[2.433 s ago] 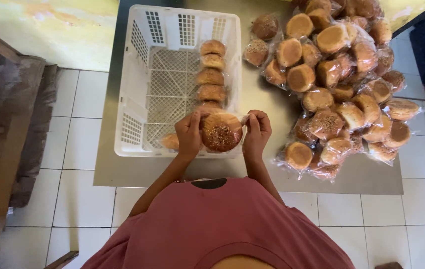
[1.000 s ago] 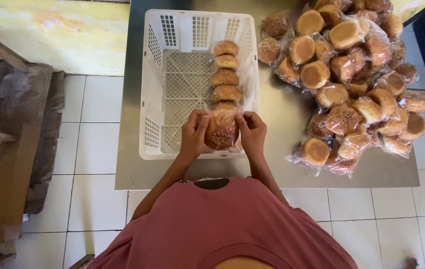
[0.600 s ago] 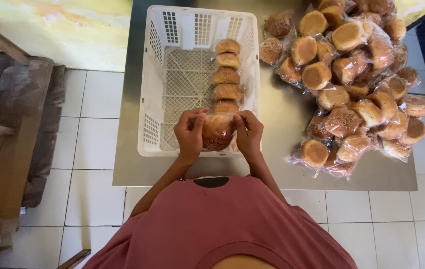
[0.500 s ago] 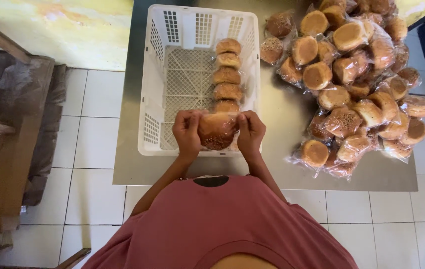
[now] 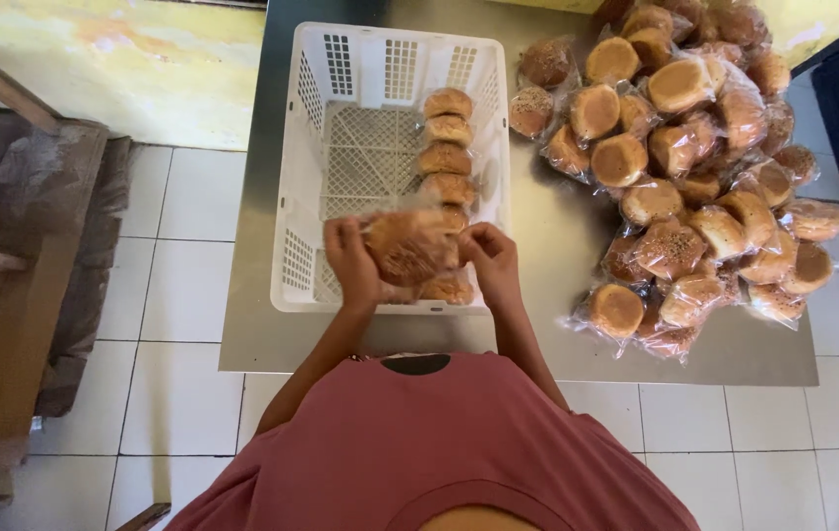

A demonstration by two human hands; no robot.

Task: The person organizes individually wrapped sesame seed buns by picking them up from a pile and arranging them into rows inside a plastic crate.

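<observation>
Two hands hold one wrapped bun [image 5: 407, 246] over the near end of a white crate [image 5: 303, 167].

Far left: a wooden bench [image 5: 6, 295] stands on the white tiled floor [image 5: 183, 226], well apart from the work area.

Left of centre: the crate sits on a steel table [image 5: 547, 246]. Its walls and base are slotted plastic. The left half of the crate base is bare.

Left hand [image 5: 352, 264]: closed on the left edge of the bun, fingers curled round the wrapper. The hand hangs above the crate's near left part.

Centre: the bun is round, brown and speckled on top, sealed in clear film. It appears slightly blurred. It is held between both hands, above the crate and just above the near end of a row of buns [image 5: 447, 157]. That row runs along the crate's right side, from the far wall toward the near wall, each bun touching the next.

Right hand [image 5: 491, 264]: closed on the right edge of the same bun, fingertips pinching the film. It sits over the crate's near right corner.

Right: a pile of wrapped buns [image 5: 694, 167] lies on the table beside the crate, stacked loosely and several deep.

Bottom: the person wears a pink shirt [image 5: 449, 452].
</observation>
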